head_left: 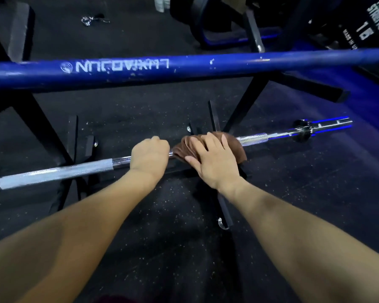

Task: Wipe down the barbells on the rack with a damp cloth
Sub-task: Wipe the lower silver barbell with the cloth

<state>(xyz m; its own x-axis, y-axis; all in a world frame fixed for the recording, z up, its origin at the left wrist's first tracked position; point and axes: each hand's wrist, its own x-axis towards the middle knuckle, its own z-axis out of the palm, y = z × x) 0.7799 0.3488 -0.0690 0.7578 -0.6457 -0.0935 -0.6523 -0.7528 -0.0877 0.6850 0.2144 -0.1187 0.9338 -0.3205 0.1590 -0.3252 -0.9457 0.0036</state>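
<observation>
Black speckled rubber floor (162,248) fills the near field, and across it we see two bare forearms reaching forward to a chrome barbell (64,171). This barbell runs from lower left to upper right, resting low on a black rack (72,136), of which we see upright plates and slanted legs. We note knurled sections on the shaft to either side of the hands. The left hand (149,157) grips the shaft with its fingers curled over the top of the bar. Just beside it, on the right, the right hand (212,159) lies over a brown cloth (239,149) that is draped over the shaft; the fingers (197,143) are spread and fairly straight, pressing the cloth against the bar rather than closing round it. The two hands are near each other but apart, with a short bare stretch of shaft between them. Further right, we see the barbell's collar and sleeve (324,126), which carry blue reflections. Beyond, a blue bar (228,66) with white lettering crosses the full width of the view, higher and farther than the chrome one. At the far edge we see a spring collar clip (90,19) on the floor and a dark weight plate (368,22) with white print.
</observation>
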